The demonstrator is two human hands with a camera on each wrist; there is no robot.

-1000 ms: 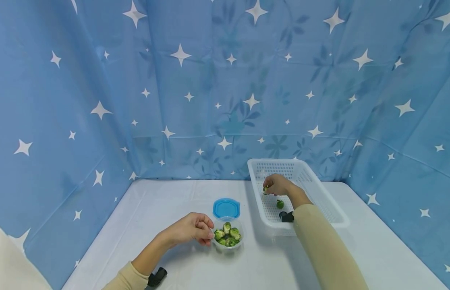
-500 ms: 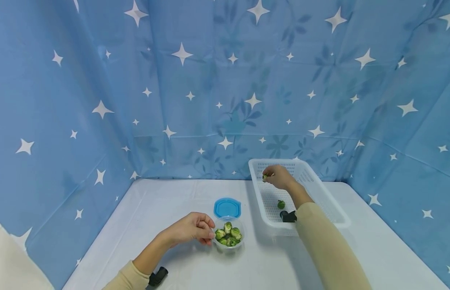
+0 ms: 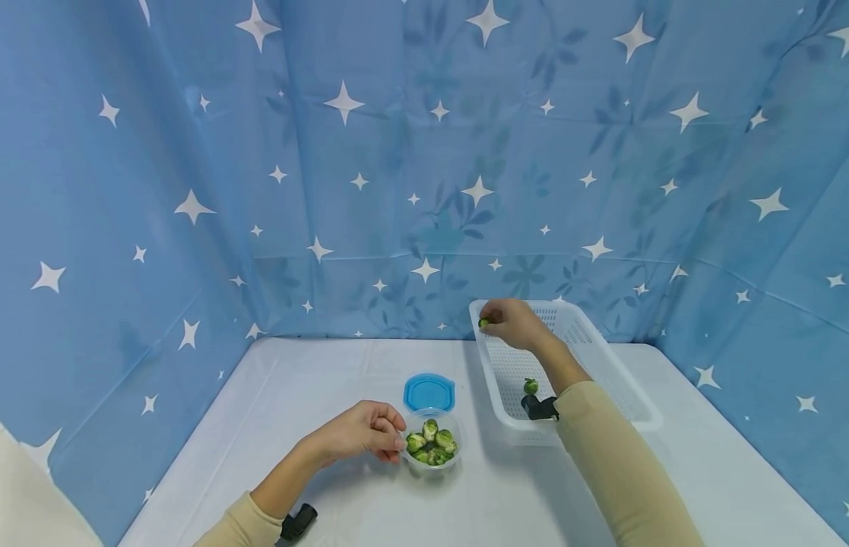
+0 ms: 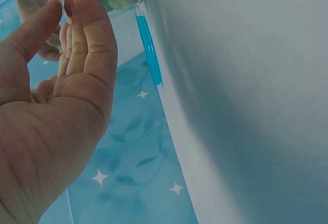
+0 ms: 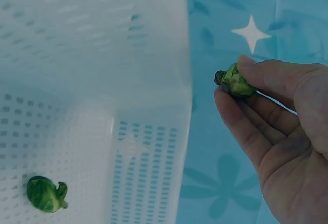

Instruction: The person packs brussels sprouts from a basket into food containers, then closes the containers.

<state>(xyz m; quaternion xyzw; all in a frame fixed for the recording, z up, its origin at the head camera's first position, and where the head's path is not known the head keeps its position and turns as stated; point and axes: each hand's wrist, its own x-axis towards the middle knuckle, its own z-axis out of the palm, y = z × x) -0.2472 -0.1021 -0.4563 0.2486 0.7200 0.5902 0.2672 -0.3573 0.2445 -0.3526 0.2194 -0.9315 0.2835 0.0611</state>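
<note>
My right hand [image 3: 514,325] pinches a Brussels sprout [image 5: 237,82] between thumb and fingers, above the far left rim of the white plastic basket [image 3: 629,395]. Another Brussels sprout [image 3: 530,386] lies on the basket floor; it also shows in the right wrist view. A small clear round container [image 3: 427,465] stands on the table with several Brussels sprouts [image 3: 429,430] inside. My left hand [image 3: 361,431] pinches its left rim between thumb and index finger, seen close up in the left wrist view.
A blue lid [image 3: 429,393] lies just behind the clear container on the white-covered table [image 3: 315,380]. Blue curtain with white stars [image 3: 369,228] closes off the back and both sides. A black strap mount [image 3: 299,523] sits at my left sleeve.
My right hand has lifted the Brussels sprout up from the basket floor and moved it left to the far rim. The left hand and clear container have stayed in place.
</note>
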